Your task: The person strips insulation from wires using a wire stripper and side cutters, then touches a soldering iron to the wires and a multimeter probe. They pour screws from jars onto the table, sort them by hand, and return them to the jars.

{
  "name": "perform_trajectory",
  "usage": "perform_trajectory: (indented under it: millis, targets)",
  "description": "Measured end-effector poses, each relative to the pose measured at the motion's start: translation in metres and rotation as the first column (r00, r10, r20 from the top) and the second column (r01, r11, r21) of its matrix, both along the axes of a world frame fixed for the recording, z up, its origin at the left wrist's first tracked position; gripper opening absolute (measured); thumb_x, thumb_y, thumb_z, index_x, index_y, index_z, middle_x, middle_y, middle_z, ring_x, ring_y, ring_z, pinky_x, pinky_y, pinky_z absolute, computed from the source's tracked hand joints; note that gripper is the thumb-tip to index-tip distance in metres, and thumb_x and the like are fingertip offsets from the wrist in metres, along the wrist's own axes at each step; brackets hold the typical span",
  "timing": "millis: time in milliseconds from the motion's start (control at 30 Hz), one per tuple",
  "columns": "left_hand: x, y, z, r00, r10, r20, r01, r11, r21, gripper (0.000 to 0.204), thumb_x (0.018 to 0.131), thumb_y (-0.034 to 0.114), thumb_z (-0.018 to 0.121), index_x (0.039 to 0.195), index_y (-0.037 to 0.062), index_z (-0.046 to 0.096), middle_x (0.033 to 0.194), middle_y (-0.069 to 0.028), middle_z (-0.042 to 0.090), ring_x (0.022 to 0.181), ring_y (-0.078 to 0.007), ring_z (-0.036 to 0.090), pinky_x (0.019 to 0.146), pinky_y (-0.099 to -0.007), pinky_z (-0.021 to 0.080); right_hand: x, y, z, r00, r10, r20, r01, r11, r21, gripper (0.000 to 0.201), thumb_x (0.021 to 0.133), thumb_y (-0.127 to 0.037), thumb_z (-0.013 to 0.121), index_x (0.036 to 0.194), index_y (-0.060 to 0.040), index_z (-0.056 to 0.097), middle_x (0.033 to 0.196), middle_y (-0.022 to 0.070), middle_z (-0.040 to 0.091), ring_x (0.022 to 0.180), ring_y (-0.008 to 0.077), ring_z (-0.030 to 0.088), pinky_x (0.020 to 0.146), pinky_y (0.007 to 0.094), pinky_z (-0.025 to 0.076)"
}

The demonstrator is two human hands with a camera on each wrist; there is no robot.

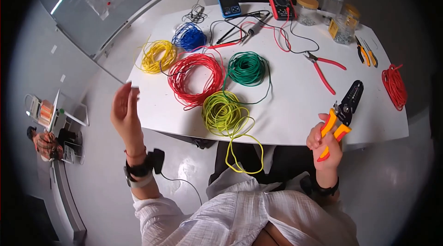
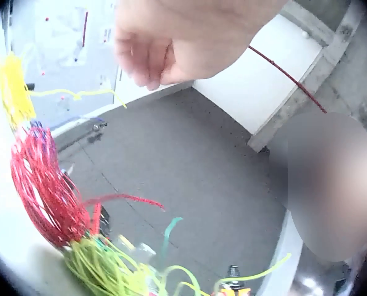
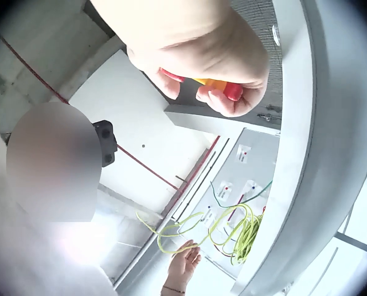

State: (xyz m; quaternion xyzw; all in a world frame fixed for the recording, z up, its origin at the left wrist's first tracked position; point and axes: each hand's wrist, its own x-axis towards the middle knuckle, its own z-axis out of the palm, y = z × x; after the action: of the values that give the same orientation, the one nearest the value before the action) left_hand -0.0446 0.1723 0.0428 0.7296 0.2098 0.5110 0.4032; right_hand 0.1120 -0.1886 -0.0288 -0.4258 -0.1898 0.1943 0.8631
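The right hand (image 1: 328, 148) grips wire strippers (image 1: 347, 110); the left hand (image 1: 126, 114) holds nothing.

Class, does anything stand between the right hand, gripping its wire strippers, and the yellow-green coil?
Nothing visible does. Bare tabletop lies between the right hand and the yellow-green coil; the red-handled cutters lie farther back. One loose loop hangs over the front edge.

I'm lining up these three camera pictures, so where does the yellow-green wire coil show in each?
Head: the yellow-green wire coil is near the picture's middle, by the table's near edge.
Left wrist: bottom edge, left of centre.
Right wrist: lower right, loose loops reaching left.
Shared landmark: the left hand, visible in all three.
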Motion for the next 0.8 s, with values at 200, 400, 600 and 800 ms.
perform_trajectory:
  millis: [200, 400, 600, 800]
  targets:
    - [0.054, 0.050, 0.030, 0.957, 0.188, -0.220, -0.019, 0.799, 0.601, 0.028, 0.082, 0.011, 0.059, 0.109, 0.0023, 0.058, 0.102, -0.0117, 0.062, 0.091, -0.0191, 0.061, 0.079, -0.0264, 0.046, -0.006, 0.012, 0.013, 0.990, 0.069, 0.123, -0.058, 0.994, -0.092, 0.051, 0.077, -0.022, 0.056, 0.119, 0.0030, 0.040, 0.072, 0.0052, 0.047, 0.058, 0.0105, 0.043, 0.053, 0.0233, 0.034]
    - [0.075, 0.058, 0.039, 0.949, -0.035, -0.313, 0.175, 0.885, 0.432, 0.017, 0.082, 0.009, 0.059, 0.095, -0.0003, 0.064, 0.080, -0.0112, 0.066, 0.076, -0.0167, 0.064, 0.069, -0.0245, 0.048, -0.009, 0.018, 0.034, 0.978, 0.121, 0.171, -0.081, 0.971, -0.223, 0.045, 0.073, -0.007, 0.059, 0.113, 0.0088, 0.045, 0.073, 0.0022, 0.049, 0.065, 0.0071, 0.047, 0.062, 0.0189, 0.038]
    - [0.052, 0.042, 0.033, 0.969, -0.151, -0.195, 0.209, 0.923, 0.324, 0.012, 0.081, 0.003, 0.059, 0.090, -0.0033, 0.064, 0.074, -0.0097, 0.064, 0.069, -0.0151, 0.064, 0.063, -0.0227, 0.049, -0.002, 0.051, 0.062, 0.916, 0.115, 0.383, 0.072, 0.895, -0.441, 0.046, 0.070, -0.006, 0.065, 0.112, 0.0067, 0.049, 0.077, 0.0040, 0.053, 0.064, 0.0074, 0.046, 0.061, 0.0214, 0.041]
    - [0.041, 0.034, 0.018, 0.923, -0.371, -0.105, 0.379, 0.923, 0.064, 0.016, 0.084, 0.003, 0.056, 0.095, -0.0077, 0.059, 0.079, -0.0103, 0.064, 0.072, -0.0155, 0.063, 0.066, -0.0246, 0.051, 0.018, 0.114, 0.094, 0.557, 0.164, 0.814, 0.335, 0.852, -0.402, 0.051, 0.065, -0.014, 0.071, 0.110, 0.0038, 0.052, 0.080, 0.0109, 0.060, 0.059, 0.0146, 0.053, 0.056, 0.0249, 0.045]
